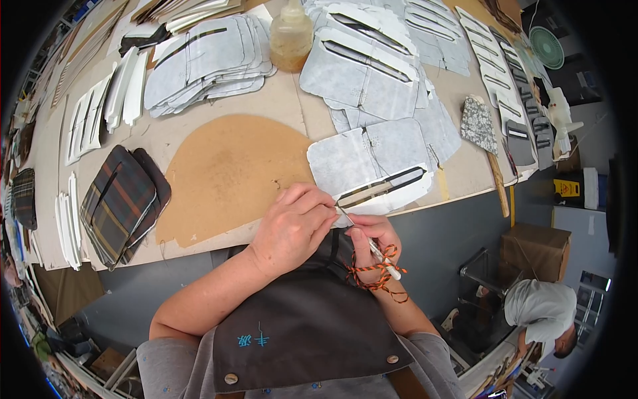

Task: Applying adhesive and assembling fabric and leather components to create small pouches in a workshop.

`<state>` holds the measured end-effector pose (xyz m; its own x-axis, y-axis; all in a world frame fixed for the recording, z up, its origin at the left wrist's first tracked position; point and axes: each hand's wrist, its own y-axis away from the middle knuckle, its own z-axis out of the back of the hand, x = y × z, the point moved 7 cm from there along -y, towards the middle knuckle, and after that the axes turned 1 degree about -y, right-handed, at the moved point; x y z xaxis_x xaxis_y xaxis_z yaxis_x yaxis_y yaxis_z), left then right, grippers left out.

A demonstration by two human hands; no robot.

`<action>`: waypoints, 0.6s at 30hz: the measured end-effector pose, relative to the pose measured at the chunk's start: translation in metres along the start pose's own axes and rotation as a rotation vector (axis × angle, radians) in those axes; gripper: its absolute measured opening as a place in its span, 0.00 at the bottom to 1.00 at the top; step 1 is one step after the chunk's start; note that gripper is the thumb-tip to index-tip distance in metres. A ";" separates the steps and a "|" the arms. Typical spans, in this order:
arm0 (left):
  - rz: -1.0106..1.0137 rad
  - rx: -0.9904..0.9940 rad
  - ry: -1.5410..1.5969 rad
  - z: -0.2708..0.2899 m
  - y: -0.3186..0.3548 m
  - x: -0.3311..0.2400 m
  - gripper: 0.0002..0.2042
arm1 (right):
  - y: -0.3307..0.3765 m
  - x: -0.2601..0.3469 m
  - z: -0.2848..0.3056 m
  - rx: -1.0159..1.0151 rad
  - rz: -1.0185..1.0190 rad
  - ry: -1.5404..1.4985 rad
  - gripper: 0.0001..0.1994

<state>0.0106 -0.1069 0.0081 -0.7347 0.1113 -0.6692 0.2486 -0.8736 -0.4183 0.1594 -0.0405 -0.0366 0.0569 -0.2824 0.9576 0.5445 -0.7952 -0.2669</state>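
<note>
My left hand [299, 223] is closed, its fingertips pinched at the lower left corner of a grey-white fabric panel [339, 156] with a dark-edged slot [382, 188]. What exactly sits between those fingertips is hidden. In my right hand [373, 238] is a slim pointed metal tool with a pale handle [392, 269], tied with orange and black cord [369, 270]. Its tip meets the left fingertips at the panel's corner. Both hands are close together at the table's front edge.
A tan board [229, 173] lies left of the panel. Around it are plaid pieces [123, 199], stacked grey panels [206, 66] and a glue-like bottle [291, 40]. Rightward lies a speckled, wooden-handled tool [480, 126]. Another person [541, 309] sits at lower right.
</note>
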 end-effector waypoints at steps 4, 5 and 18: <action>-0.001 0.002 0.000 0.000 -0.001 -0.001 0.06 | -0.001 0.003 0.000 -0.013 0.006 0.065 0.05; 0.000 0.005 -0.001 0.000 -0.001 -0.001 0.06 | -0.002 0.004 0.001 -0.013 0.006 0.065 0.05; 0.039 0.036 -0.062 -0.002 -0.002 -0.003 0.07 | 0.000 -0.001 0.001 0.019 -0.017 -0.065 0.05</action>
<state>0.0131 -0.1047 0.0095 -0.7632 0.0482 -0.6444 0.2559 -0.8931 -0.3699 0.1599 -0.0397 -0.0373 0.1009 -0.2331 0.9672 0.5616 -0.7892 -0.2487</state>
